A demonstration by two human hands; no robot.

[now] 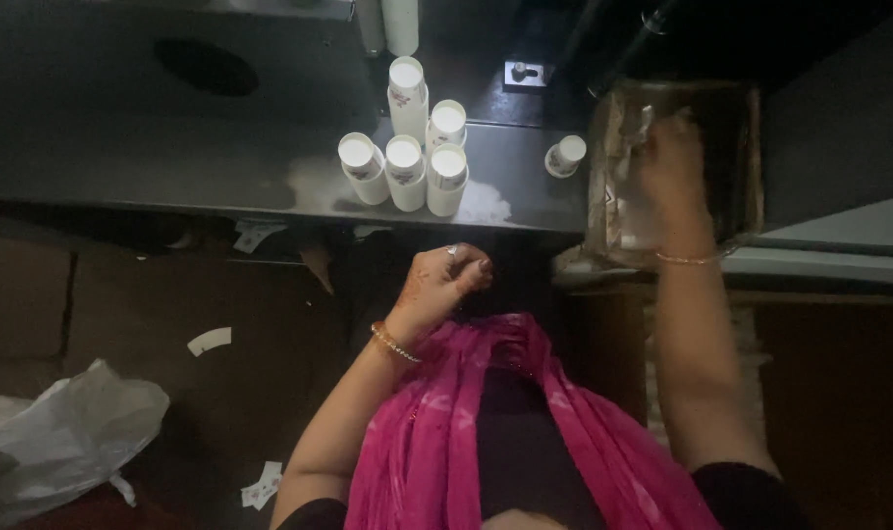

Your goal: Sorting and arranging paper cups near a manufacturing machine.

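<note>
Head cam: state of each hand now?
Left hand: closed in a loose fist, contents not visible.
Right hand: inside the cardboard box, grip unclear.

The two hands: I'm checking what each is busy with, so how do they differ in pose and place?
The right hand is raised and reaches into the plastic-lined cardboard box; the left hand hangs low, below the dark shelf, fingers curled, apparently holding nothing. The left sits nearer the paper cups. Both wrists wear bracelets.

The right hand (pixel 670 157) reached into a cardboard box (pixel 751 157) lined with clear plastic, just right of the dark table (pixel 220 157). The left hand (pixel 446 280) hung loosely curled below the table's edge. White paper cups (pixel 407 162) stood clustered on the table, left of the box.
</note>
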